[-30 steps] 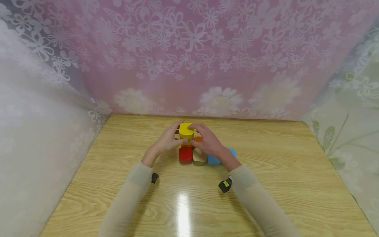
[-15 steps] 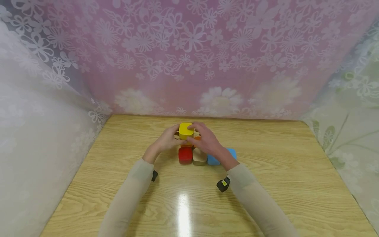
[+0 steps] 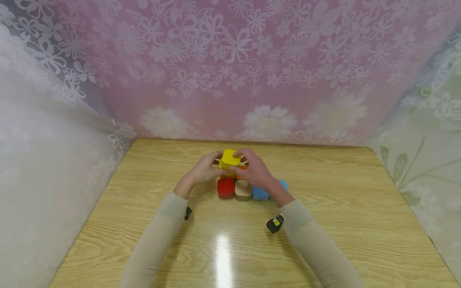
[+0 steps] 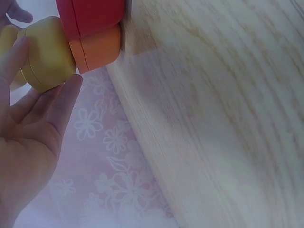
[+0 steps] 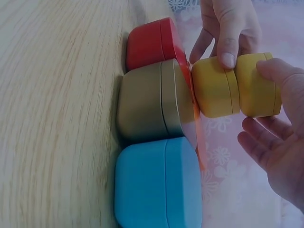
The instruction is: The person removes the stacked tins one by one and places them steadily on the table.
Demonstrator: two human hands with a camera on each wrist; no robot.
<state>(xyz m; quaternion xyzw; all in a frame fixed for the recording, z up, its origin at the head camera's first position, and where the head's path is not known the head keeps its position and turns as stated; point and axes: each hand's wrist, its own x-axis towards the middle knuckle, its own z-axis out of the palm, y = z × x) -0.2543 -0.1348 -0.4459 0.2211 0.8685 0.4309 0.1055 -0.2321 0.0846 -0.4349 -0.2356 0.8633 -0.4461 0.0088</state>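
Note:
Two yellow rounded boxes with lid seams are stacked between my hands. My right hand grips the upper yellow box, thumb on its near side and fingers over its top and far side. Below it, the lower yellow box is held by my left hand, thumb on the near side, other fingers behind. That lower box stands on an orange box, directly behind a red box. In the head view the upper box sits slightly right of the lower one, and my hands partly hide both.
Right of the red box stand a gold box and a blue box in a row. A second blue box shows partly behind my right forearm. The wooden table ends at a pink floral cloth.
The upper yellow box has shifted a little to the right in my right hand, uncovering the lower box's left edge. My left hand has barely moved.

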